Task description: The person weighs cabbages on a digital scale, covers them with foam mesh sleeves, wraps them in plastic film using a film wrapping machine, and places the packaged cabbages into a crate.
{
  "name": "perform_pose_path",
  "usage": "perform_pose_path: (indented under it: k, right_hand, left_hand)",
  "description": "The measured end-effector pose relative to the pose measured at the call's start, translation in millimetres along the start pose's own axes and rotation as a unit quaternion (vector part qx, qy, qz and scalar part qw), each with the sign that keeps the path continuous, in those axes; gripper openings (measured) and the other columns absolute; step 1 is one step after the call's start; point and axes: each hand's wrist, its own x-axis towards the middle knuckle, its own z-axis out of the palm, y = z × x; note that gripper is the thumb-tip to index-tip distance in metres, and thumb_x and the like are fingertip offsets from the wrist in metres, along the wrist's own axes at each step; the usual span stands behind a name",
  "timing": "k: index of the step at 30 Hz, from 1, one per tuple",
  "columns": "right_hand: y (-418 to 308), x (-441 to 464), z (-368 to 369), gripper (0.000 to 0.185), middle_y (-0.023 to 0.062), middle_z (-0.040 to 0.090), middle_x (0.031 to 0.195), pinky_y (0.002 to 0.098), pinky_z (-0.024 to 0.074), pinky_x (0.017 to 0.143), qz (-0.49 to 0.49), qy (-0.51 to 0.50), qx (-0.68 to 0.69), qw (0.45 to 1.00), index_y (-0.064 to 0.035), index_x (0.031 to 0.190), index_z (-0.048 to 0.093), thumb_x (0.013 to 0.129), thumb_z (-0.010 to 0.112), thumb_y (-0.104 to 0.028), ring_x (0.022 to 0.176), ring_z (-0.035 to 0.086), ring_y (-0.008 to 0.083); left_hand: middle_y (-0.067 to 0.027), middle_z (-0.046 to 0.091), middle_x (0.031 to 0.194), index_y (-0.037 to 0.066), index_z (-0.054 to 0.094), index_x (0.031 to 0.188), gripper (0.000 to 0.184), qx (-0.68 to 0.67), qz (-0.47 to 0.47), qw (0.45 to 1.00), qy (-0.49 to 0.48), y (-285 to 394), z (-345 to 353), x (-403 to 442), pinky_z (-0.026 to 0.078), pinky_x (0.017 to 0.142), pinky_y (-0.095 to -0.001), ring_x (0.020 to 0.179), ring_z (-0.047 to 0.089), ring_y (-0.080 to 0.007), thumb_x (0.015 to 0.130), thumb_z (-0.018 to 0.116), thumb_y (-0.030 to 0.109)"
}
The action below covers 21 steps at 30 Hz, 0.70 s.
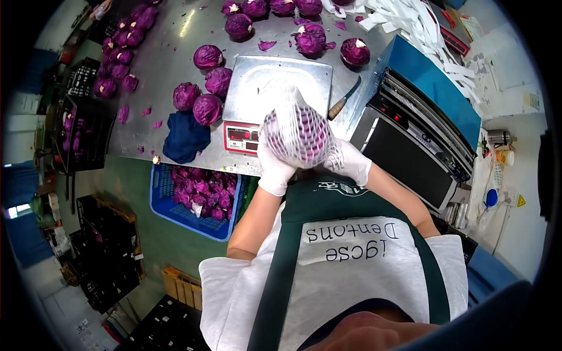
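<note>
A purple cabbage (304, 137) sits inside a white mesh sleeve (288, 108), held in front of my apron at the near edge of the scale. My left hand (274, 167), in a white glove, cups its left side. Gloved too, my right hand (353, 164) holds the lower right side, where the sleeve's loose end bunches up. Just beyond is a scale with a metal plate (246, 88) and a lit red display (239, 135). The fingertips of both hands are partly hidden by the cabbage and sleeve.
Loose cabbages (208, 109) stand left of the scale and along the back. A knife (345, 99) lies right of it, beside a machine (410, 152). Flat white sleeves (404, 23) pile up behind. A blue cloth (186, 137) and a blue crate (193, 225) of purple leaves are at left.
</note>
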Motion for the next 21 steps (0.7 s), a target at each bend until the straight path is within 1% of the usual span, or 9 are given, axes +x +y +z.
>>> perform_pose_path:
  k: [1,2,3,5,7,12,15,16,21]
  right_hand:
    - [7,6,-1,0.039,0.0085,0.054,0.131,0.0282,0.0361,0.108,0.01,-0.014,0.015,1.0,-0.004,0.136,0.044,0.097,0.047,-0.011,0.122,0.05,0.0207]
    - [32,15,-1,0.033,0.0093,0.058,0.121,0.0289,0.0458,0.093,0.119,0.011,0.465,0.877,-0.0035,0.131,0.047,0.099,0.043,-0.013,0.108,0.057,0.0198]
    - [54,23,1,0.03,0.0101,0.062,0.11,0.0297,0.0555,0.078,0.198,0.028,0.809,0.553,-0.0029,0.126,0.05,0.101,0.039,-0.015,0.094,0.064,0.019]
    - [53,32,8,0.026,0.0067,0.064,0.09,0.0271,0.0546,0.057,0.179,0.05,0.697,0.693,-0.0036,0.112,0.055,0.102,0.038,-0.02,0.074,0.064,0.0142]
    - [44,41,6,0.024,0.003,0.059,0.069,0.0209,0.0378,0.037,0.224,-0.043,0.802,0.552,-0.0073,0.091,0.056,0.1,0.037,-0.019,0.049,0.052,0.01]
    - [31,58,3,0.021,-0.0015,0.044,0.06,0.0167,0.0285,0.036,0.306,0.069,0.762,0.566,-0.0075,0.081,0.049,0.095,0.034,-0.009,0.043,0.037,0.0053]
    - [52,54,-1,0.019,0.0019,0.049,0.065,0.0172,0.0283,0.037,0.315,-0.002,0.771,0.554,-0.0044,0.094,0.055,0.097,0.039,-0.015,0.045,0.039,0.0058]
    - [31,47,-5,0.023,0.0003,0.05,0.067,0.0172,0.0321,0.04,0.3,-0.043,0.699,0.648,-0.0028,0.102,0.057,0.099,0.041,-0.02,0.047,0.042,0.0057]
    - [18,14,-17,0.025,-0.0014,0.058,0.083,0.0169,0.04,0.052,0.233,0.119,0.431,0.864,-0.0066,0.106,0.058,0.096,0.055,-0.03,0.065,0.054,0.0051]
  left_hand:
    - [-0.0153,0.045,0.141,0.007,0.044,0.138,0.052,-0.025,0.004,1.0,-0.009,4,-3,5,0.027,0.112,-0.0523,0.131,0.04,-0.034,0.097,0.035,0.038]
    - [-0.0151,0.045,0.141,0.007,0.045,0.138,0.051,-0.033,-0.003,0.999,-0.03,6,0,5,0.027,0.112,-0.0518,0.131,0.041,-0.0335,0.097,0.036,0.037]
    - [-0.0149,0.046,0.141,0.006,0.046,0.137,0.05,-0.042,-0.009,0.998,-0.051,9,3,5,0.027,0.112,-0.0513,0.131,0.041,-0.0331,0.097,0.037,0.036]
    - [-0.0152,0.042,0.144,0.006,0.041,0.14,0.05,0.012,0.06,0.995,-0.084,16,10,13,0.025,0.113,-0.0503,0.134,0.038,-0.0332,0.098,0.035,0.032]
    - [-0.0148,0.04,0.145,0.006,0.039,0.142,0.051,-0.022,0.05,0.995,-0.081,22,20,17,0.023,0.114,-0.0507,0.135,0.035,-0.0333,0.098,0.032,0.032]
    - [-0.0148,0.038,0.147,0.005,0.033,0.144,0.058,0.115,0.067,0.991,-0.031,27,0,50,0.021,0.113,-0.0532,0.135,0.035,-0.0322,0.099,0.03,0.041]
    - [-0.0156,0.037,0.147,0.005,0.034,0.144,0.058,0.08,0.069,0.992,-0.062,24,9,42,0.021,0.111,-0.0577,0.134,0.036,-0.033,0.099,0.03,0.042]
    - [-0.0158,0.039,0.146,0.006,0.035,0.143,0.056,0.113,0.061,0.991,-0.041,25,12,36,0.022,0.11,-0.0589,0.133,0.036,-0.0345,0.099,0.032,0.041]
    - [-0.0143,0.048,0.13,0.003,0.047,0.13,0.042,0.159,0.079,0.984,-0.023,36,-2,13,0.033,0.106,-0.0544,0.116,0.046,-0.032,0.098,0.044,0.03]
